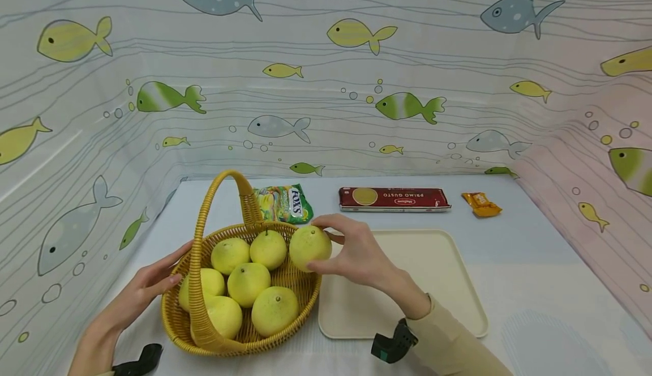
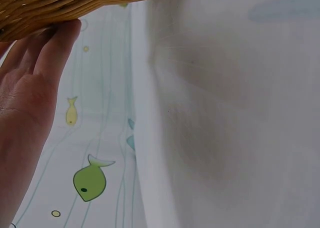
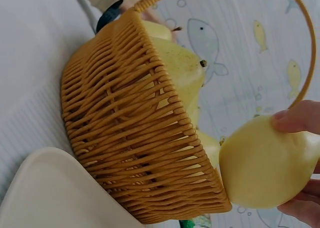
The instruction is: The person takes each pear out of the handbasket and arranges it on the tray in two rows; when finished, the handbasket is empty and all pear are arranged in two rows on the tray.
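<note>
A brown wicker basket (image 1: 239,349) with a tall arched handle stands left of centre and holds several yellow-green pears (image 1: 249,284). My right hand (image 1: 351,250) pinches one pear (image 1: 310,248) between thumb and fingers at the basket's right rim. The right wrist view shows this held pear (image 3: 270,163) level with the rim, outside the woven wall (image 3: 125,118). On the opposite side, my left hand (image 1: 137,294) touches the basket with fingers stretched along its outer wall. Its straight fingers (image 2: 57,50) press against the wicker in the left wrist view.
A cream tray (image 1: 407,308) lies right of the basket, partly under my right forearm. Along the back are a green Fox's candy bag (image 1: 285,203), a dark red biscuit pack (image 1: 394,199) and a small orange packet (image 1: 481,204). Fish-patterned sheeting (image 1: 316,98) walls in the table.
</note>
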A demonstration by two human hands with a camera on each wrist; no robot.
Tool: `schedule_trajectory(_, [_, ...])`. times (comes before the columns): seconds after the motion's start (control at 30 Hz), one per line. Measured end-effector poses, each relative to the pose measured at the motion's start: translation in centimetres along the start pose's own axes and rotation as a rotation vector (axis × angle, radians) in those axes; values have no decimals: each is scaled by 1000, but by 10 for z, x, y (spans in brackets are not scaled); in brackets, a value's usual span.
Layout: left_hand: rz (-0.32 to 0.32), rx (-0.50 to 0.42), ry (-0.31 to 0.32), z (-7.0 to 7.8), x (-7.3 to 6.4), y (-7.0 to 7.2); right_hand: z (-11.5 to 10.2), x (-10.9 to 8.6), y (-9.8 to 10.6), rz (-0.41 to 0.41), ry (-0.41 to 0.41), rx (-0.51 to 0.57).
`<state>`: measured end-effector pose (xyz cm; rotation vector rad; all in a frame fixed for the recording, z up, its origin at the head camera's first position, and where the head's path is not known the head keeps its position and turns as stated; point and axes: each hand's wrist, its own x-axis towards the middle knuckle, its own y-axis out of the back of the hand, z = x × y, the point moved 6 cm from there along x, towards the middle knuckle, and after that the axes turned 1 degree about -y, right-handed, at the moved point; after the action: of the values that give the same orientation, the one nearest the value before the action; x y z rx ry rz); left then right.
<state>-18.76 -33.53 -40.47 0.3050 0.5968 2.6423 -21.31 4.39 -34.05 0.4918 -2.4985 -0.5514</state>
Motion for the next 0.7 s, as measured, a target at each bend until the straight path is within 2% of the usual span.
schedule_trajectory(0.4, [-8,-2,-24,1,0,-1,7,2,10,3,-59,-8])
schedule_trajectory(0.7, [-9,-11,-4,0,0,-1,20,4,22,47,-83,-41])
